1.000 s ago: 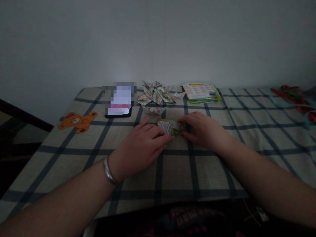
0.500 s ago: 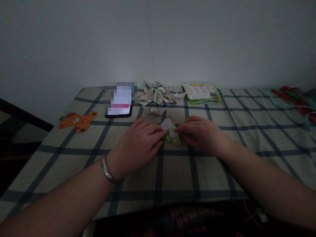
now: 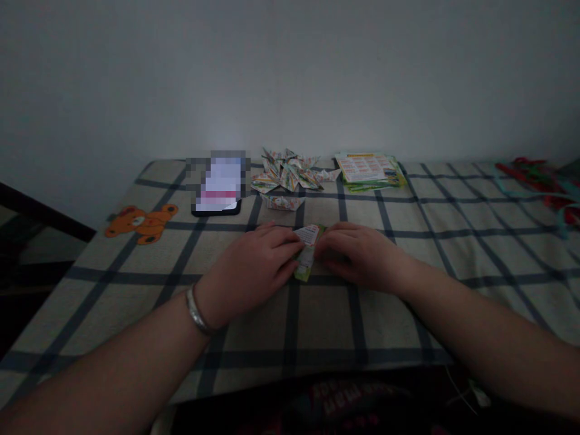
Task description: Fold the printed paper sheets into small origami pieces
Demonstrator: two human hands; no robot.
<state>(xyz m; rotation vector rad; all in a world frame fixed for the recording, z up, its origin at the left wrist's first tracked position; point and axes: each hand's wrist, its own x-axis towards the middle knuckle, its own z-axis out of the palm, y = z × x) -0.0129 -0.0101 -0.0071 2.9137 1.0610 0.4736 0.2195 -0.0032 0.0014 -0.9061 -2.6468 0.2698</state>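
Note:
A small folded piece of printed paper (image 3: 308, 251), green and white, lies on the checked cloth between my two hands. My left hand (image 3: 256, 269), with a silver bangle at the wrist, has its fingertips closed on the paper's left edge. On the opposite side my right hand (image 3: 360, 257) pinches the paper's right edge with curled fingers. Part of the paper is hidden under the fingers. Just beyond it rests a single folded paper piece (image 3: 284, 203), and behind that a cluster of several pointed folded paper pieces (image 3: 292, 171).
A lit phone (image 3: 217, 187) lies at the back left, its screen partly blurred out. Left of it is an orange bear cutout (image 3: 142, 223). A stack of printed sheets (image 3: 369, 169) sits near the wall. Red and teal strands (image 3: 539, 181) lie at the far right.
The paper has turned and looks narrower, with its lower end now nearer me. My right hand has moved slightly left, closer to my left hand, which has barely shifted.

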